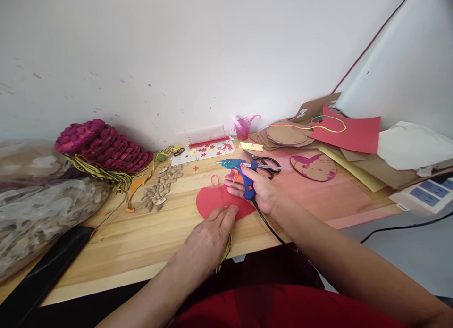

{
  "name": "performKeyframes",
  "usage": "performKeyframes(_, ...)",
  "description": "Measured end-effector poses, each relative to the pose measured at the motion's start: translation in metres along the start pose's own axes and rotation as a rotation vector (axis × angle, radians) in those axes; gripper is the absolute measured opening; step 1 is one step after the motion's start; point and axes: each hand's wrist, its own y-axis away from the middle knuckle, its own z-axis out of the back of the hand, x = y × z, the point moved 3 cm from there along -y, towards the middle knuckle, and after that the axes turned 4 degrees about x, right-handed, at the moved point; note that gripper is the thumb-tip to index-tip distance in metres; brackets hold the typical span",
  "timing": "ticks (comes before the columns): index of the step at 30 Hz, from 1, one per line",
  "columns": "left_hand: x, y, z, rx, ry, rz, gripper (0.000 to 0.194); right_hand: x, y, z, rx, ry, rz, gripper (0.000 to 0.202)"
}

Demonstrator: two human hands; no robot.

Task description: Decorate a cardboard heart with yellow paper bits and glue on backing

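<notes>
A red heart-shaped piece (208, 203) with a pink loop (215, 180) at its top lies at the front of the table. My left hand (212, 231) is closed on its lower part, thumb and fingers pressed together; what lies beneath the fingertips is hidden. Yellow-green strings (226, 255) hang below that hand, over the table edge. My right hand (264, 189) is wrapped round a blue glue gun (249, 186) with an orange trigger. The gun is above the heart's right side, its nozzle pointing left, and a clear glue stick (272, 167) sticks out behind.
Pistachio shells (161, 186) and a stack of purple shell-covered pieces (106, 146) lie left. Behind are star cutouts (207, 151), a paint cup (242, 128) and black scissors (271, 170). Right are a paint-stained cardboard heart (313, 166), red paper (354, 132) and a power strip (424, 193).
</notes>
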Motion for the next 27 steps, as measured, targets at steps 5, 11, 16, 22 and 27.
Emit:
performKeyframes(5, 0.01, -0.021, -0.001, 0.026, -0.069, 0.097, 0.053, 0.005, 0.002, 0.001, -0.01, -0.086, 0.047, 0.025)
performKeyframes(11, 0.018, -0.031, 0.002, 0.064, -0.081, 0.135, 0.047, 0.018, 0.003, 0.005, -0.08, -0.058, 0.308, 0.014)
performKeyframes(16, 0.024, -0.034, 0.006, 0.066, -0.05, 0.119, 0.052, 0.02, 0.004, 0.005, -0.112, -0.014, 0.4, 0.007)
performKeyframes(22, 0.027, -0.041, 0.011, 0.052, 0.021, 0.127, 0.057, 0.015, 0.005, 0.002, -0.092, 0.039, 0.284, 0.016)
performKeyframes(27, 0.028, -0.046, 0.017, 0.06, 0.063, 0.15, 0.057, 0.017, 0.003, 0.005, -0.097, 0.027, 0.314, 0.015)
